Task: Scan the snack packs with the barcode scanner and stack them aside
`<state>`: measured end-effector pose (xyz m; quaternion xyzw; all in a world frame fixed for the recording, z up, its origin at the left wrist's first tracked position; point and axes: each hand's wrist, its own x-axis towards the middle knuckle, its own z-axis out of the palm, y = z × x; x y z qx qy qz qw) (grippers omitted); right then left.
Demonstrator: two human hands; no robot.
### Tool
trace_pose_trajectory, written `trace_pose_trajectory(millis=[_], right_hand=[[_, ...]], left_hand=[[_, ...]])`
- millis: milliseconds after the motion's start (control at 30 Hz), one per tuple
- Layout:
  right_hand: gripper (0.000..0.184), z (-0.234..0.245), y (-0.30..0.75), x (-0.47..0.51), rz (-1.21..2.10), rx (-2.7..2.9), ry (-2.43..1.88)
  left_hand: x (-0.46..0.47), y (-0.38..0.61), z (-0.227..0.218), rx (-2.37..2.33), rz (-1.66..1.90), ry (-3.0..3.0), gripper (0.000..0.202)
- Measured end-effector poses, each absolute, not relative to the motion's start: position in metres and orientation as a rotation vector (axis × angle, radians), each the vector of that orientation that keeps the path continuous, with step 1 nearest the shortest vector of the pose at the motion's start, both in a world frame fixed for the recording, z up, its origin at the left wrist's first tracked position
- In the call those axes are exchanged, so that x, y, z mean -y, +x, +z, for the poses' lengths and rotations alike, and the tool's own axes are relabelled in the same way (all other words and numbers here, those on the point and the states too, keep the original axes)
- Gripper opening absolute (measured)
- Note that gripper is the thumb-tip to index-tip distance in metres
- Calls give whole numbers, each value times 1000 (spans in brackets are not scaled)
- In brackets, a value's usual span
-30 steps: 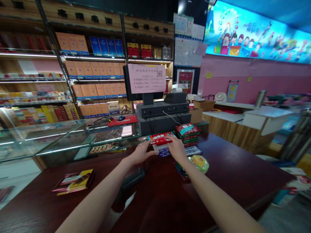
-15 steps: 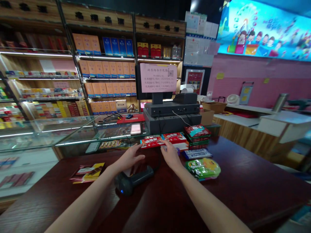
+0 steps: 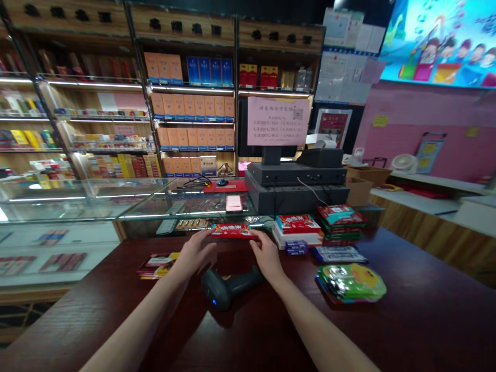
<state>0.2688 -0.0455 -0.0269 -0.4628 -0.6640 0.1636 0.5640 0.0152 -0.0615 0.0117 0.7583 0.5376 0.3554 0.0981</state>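
**Flat red packet at far edge of desk; both hands open at its ends**

We find the left hand [image 3: 196, 253] and the right hand [image 3: 265, 256] extended over the desk [image 3: 426, 320], one at each end of a flat red packet [image 3: 232, 231]. The packet lies at the far edge of the desk, just in front of the glass display case [image 3: 186, 206]. Each grip stands apart, with the fingers extended and not closed. Nothing is clamped, and we cannot tell whether the fingertips touch the packet or stop just beside it.

A black barcode scanner [image 3: 228, 288] lies on the desk, near the hands and between the forearms. To the right stand a stack of red-and-white boxes [image 3: 297, 230], small blue packs [image 3: 296, 247], a stack of flat packets [image 3: 340, 223], a blue-wrapped bar [image 3: 339, 254] and a green printed bag [image 3: 351, 282].

We judge the step in hand to be positioning at the packet, before any hold. A lift would call for both grips to close on its ends, clear of the glass behind.
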Motion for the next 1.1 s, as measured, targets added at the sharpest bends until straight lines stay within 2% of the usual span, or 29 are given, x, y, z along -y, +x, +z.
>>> trace_pose_trajectory(millis=[200, 467, 833, 1100], right_hand=[[22, -24, 258, 49, 405, 1562, -1034], [22, -28, 258, 48, 380, 1545, -1048], [26, -23, 259, 49, 315, 1576, -1068], [29, -20, 261, 48, 423, 1524, -1075]], left_hand=[[75, 10, -1, -1691, 1184, 2201, 50], [76, 15, -15, -1596, 1242, 2297, 59], [70, 10, -25, -1678, 1101, 2442, 82], [74, 14, -23, -1721, 1048, 2612, 97]])
